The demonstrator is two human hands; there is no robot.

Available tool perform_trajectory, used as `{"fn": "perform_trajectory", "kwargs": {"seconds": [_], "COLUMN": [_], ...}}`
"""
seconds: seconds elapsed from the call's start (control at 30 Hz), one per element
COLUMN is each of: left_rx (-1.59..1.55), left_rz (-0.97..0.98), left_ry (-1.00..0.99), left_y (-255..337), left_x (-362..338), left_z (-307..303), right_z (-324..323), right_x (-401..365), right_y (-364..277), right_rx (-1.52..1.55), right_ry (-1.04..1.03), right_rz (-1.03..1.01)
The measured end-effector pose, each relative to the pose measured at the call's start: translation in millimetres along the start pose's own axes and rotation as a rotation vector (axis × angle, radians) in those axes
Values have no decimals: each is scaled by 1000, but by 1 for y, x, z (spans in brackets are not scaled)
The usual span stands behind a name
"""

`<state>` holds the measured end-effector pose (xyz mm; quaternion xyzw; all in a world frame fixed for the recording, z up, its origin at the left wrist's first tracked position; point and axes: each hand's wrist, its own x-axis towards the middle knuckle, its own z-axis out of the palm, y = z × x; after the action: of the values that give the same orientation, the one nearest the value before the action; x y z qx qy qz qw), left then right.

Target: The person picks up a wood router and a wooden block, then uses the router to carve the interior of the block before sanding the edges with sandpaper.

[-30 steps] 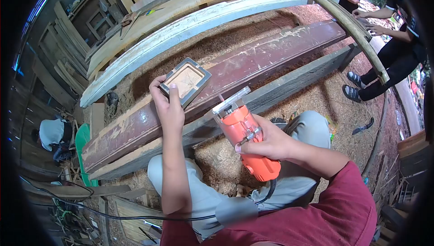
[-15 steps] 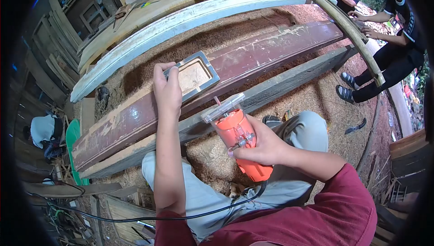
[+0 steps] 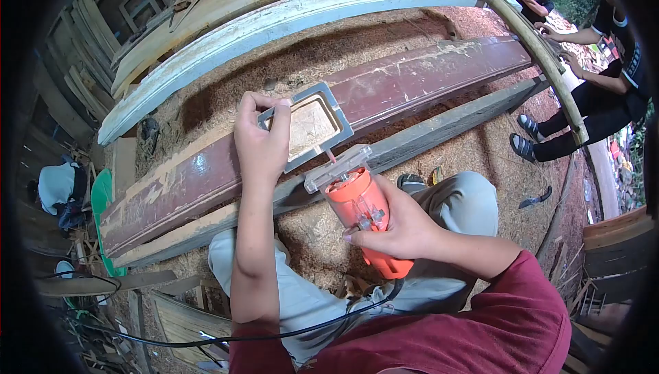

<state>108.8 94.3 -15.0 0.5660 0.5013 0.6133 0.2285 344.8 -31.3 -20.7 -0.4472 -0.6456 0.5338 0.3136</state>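
My left hand grips the left end of a small rectangular wooden tray with a dark grey rim and a pale, hollowed middle. The tray is held above a maroon-painted plank. In my right hand is an orange trim router with a clear plastic base, its fingers wrapped round the body. The router's reddish bit points up and away from me, right at the tray's near edge. A black cord runs from the router's rear across my lap to the left.
The maroon plank and a rough grey beam cross in front of my knees. Behind them lies a white board. A bent pole leans at right, near two people. Sawdust covers the ground; a curved blade lies there.
The tray has come slightly right and nearer the router, so the bit now meets its near edge. The camera view has shifted a little. Both hands keep their grips.
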Motion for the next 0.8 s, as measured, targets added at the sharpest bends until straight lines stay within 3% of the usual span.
{"fn": "perform_trajectory", "kwargs": {"seconds": [0.1,0.8], "left_rx": [174,77], "left_rz": [20,-62], "left_ry": [8,-2], "left_y": [0,-1], "left_x": [0,-3], "left_z": [-2,-1], "right_z": [1,6], "right_x": [2,9], "right_y": [0,-3], "right_rx": [-25,-31], "right_ry": [-1,-5], "right_rz": [13,33]}}
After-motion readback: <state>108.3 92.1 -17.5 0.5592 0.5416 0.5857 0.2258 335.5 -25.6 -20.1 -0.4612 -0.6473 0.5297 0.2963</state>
